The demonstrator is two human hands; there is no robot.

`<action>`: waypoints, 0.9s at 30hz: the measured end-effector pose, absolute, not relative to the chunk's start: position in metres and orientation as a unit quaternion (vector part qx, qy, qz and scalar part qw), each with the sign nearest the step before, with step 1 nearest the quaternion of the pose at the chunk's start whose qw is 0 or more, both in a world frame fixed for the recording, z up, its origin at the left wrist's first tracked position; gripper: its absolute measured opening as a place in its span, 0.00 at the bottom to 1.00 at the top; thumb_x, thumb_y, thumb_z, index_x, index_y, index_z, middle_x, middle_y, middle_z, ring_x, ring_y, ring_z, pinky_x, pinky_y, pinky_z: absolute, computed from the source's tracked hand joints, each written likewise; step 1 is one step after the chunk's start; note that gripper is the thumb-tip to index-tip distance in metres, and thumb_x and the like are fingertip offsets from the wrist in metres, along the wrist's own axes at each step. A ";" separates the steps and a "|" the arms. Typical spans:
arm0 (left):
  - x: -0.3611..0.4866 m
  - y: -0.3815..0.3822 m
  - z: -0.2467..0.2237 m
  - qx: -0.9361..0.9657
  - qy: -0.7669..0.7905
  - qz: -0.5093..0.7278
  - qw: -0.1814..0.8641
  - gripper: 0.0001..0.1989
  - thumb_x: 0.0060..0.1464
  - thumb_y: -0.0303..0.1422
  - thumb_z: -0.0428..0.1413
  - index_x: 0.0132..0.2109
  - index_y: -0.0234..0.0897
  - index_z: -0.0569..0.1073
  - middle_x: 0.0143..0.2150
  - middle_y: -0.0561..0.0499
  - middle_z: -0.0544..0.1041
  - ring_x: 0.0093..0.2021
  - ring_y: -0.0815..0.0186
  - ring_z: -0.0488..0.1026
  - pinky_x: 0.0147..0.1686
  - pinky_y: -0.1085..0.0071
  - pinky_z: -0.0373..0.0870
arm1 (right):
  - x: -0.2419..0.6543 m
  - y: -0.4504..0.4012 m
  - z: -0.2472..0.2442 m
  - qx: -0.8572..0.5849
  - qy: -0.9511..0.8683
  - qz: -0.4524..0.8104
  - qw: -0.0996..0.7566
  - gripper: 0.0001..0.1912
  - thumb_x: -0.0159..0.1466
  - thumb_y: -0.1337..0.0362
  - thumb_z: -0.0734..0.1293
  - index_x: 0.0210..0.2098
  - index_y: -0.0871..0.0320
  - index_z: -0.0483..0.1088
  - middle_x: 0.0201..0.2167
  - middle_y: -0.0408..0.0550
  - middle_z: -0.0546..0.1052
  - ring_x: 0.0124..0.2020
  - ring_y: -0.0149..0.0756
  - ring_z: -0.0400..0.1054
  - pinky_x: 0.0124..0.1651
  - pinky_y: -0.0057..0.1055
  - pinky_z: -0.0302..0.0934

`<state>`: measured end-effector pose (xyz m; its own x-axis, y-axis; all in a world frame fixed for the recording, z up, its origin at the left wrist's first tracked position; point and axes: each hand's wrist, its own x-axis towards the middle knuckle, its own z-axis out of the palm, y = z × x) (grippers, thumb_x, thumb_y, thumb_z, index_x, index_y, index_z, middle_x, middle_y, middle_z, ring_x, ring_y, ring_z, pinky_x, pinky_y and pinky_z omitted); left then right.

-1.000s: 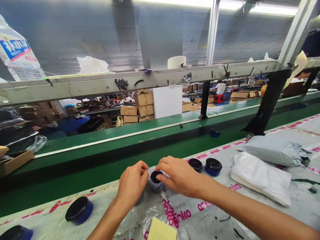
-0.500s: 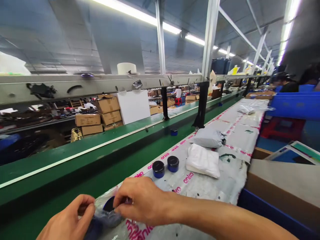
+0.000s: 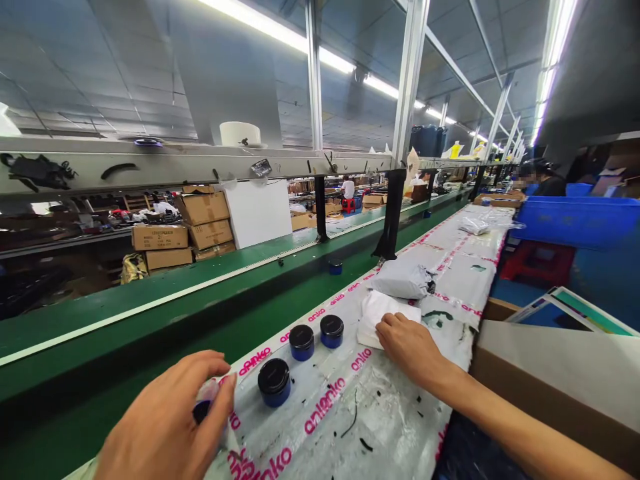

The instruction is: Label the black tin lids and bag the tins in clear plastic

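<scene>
wrapping step by the look: our left hand point(image 3: 160, 423) grips a bagged black-lidded jar point(image 3: 202, 411) narrowly at the bench edge, our right hand point(image 3: 410, 350) lies open on a folded white bag point(image 3: 383, 320), next move wants that bag opened.

left of right hand point(image 3: 410, 350): blue jars point(image 3: 274, 382) block; below: open plastic sheeting point(image 3: 380, 427); right: cardboard box point(image 3: 545, 380)

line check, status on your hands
Left hand holding black-lidded jar in clear plastic; right hand on folded white packet; three black-lidded blue jars between them
</scene>
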<state>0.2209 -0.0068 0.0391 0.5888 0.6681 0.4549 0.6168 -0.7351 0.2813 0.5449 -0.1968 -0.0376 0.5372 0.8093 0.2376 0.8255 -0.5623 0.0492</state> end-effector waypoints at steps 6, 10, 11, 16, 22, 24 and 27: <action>0.265 -0.035 0.036 0.939 0.239 0.234 0.075 0.11 0.61 0.45 0.49 0.40 0.50 0.74 0.48 0.54 0.79 0.45 0.56 0.76 0.46 0.61 0.71 | 0.564 -0.202 -0.032 -0.888 -0.431 -0.049 0.153 0.13 0.69 0.70 0.60 0.35 0.60 0.77 0.38 0.53 0.80 0.39 0.45 0.74 0.35 0.33 0.56; 0.288 -0.046 0.026 0.963 0.180 0.174 0.098 0.08 0.63 0.39 0.50 0.42 0.47 0.73 0.49 0.52 0.77 0.46 0.58 0.74 0.46 0.61 0.70 | 0.586 -0.206 -0.035 -0.881 -0.399 0.009 0.255 0.08 0.64 0.64 0.65 0.37 0.57 0.78 0.35 0.48 0.81 0.36 0.41 0.74 0.34 0.31 0.57; 0.294 -0.049 0.025 0.966 0.175 0.155 0.106 0.07 0.62 0.38 0.51 0.43 0.46 0.73 0.49 0.51 0.77 0.47 0.58 0.74 0.46 0.61 0.70 | 0.590 -0.207 -0.036 -0.874 -0.396 0.025 0.279 0.08 0.63 0.63 0.66 0.36 0.57 0.77 0.33 0.47 0.81 0.35 0.40 0.73 0.34 0.30 0.57; 0.332 -0.069 0.027 0.977 0.142 0.092 0.132 0.07 0.61 0.35 0.55 0.45 0.42 0.74 0.49 0.49 0.77 0.49 0.57 0.74 0.50 0.59 0.70 | 0.599 -0.212 -0.036 -0.834 -0.405 0.082 0.365 0.14 0.62 0.54 0.64 0.32 0.59 0.74 0.27 0.45 0.78 0.29 0.37 0.69 0.30 0.30 0.58; 0.410 -0.099 0.011 0.991 0.016 0.065 0.118 0.22 0.60 0.35 0.56 0.60 0.35 0.68 0.67 0.42 0.64 0.66 0.52 0.62 0.65 0.56 0.63 | 0.595 -0.222 -0.034 -0.795 -0.438 0.050 0.417 0.17 0.63 0.51 0.61 0.32 0.58 0.72 0.28 0.46 0.76 0.30 0.38 0.67 0.33 0.32 0.58; 0.436 -0.105 -0.001 0.993 0.004 0.054 0.109 0.27 0.59 0.34 0.56 0.63 0.31 0.65 0.70 0.38 0.59 0.70 0.50 0.56 0.68 0.53 0.58 | 0.595 -0.225 -0.033 -0.786 -0.426 0.055 0.444 0.17 0.63 0.50 0.62 0.33 0.58 0.72 0.28 0.46 0.75 0.31 0.39 0.67 0.34 0.33 0.59; 0.463 -0.108 -0.016 0.993 0.000 0.039 0.108 0.26 0.57 0.33 0.58 0.61 0.27 0.68 0.67 0.32 0.64 0.68 0.45 0.58 0.67 0.46 0.57 | 0.600 -0.234 -0.022 -0.747 -0.362 0.134 0.541 0.18 0.58 0.48 0.67 0.32 0.59 0.71 0.27 0.45 0.73 0.30 0.38 0.68 0.32 0.31 0.61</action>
